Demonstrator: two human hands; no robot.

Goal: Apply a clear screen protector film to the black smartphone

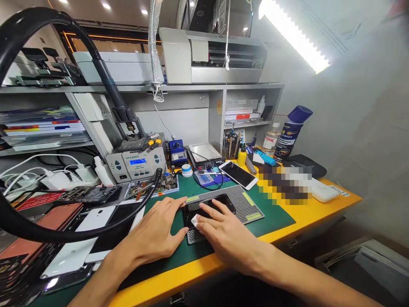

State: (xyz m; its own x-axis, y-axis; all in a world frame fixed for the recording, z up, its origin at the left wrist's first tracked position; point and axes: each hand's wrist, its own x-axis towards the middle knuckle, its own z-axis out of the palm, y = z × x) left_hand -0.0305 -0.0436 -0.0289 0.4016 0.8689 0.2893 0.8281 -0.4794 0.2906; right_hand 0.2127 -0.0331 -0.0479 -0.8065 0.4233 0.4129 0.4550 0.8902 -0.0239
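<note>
A black smartphone (209, 205) lies on a grey perforated mat (246, 202). My left hand (159, 228) is at the phone's left end, thumb at the near corner and fingers at the far corner, holding it between them. Over the phone lies my right hand (223, 234), its fingers reaching across the dark surface. A small white wipe (194, 220) is pinched under the right hand's fingertips, pressed to the phone. Part of the phone is hidden beneath that hand.
Behind the mat lies a white phone (239, 175). A black hose (121, 232) from the hot-air station (139, 164) loops past my left arm. Several phones and a white phone back (78, 238) lie at left. A spray can (289, 138) stands back right.
</note>
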